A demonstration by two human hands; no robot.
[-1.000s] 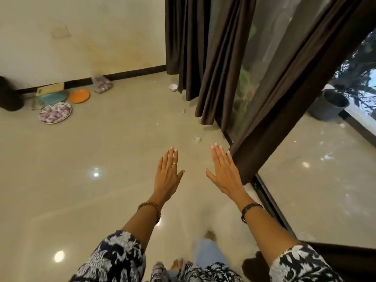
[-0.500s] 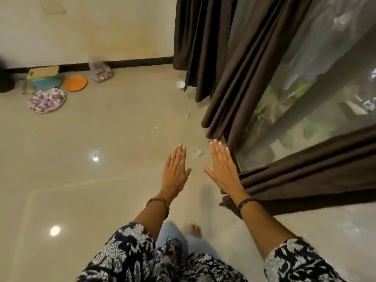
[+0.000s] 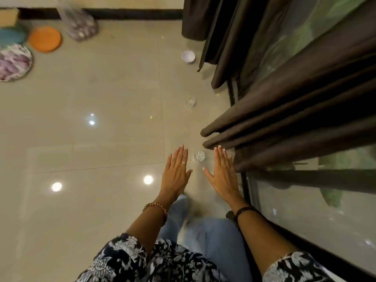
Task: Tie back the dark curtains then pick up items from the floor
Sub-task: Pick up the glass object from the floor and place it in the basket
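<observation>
Shiny tan tiles make the floor (image 3: 97, 139), and a big glass door (image 3: 305, 216) runs down one side. Dark brown curtains (image 3: 295, 110) hang against the glass door, some folds swung out over the floor. Far from the door sit a purple patterned plate (image 3: 14, 62) and an orange plate (image 3: 44, 38). The left hand (image 3: 175, 176) and right hand (image 3: 223, 178) are stretched out flat beside the door, fingers straight, holding nothing. Between their fingertips lies a small clear glass piece (image 3: 199, 156). A little white bowl (image 3: 188, 56) sits by the curtains.
</observation>
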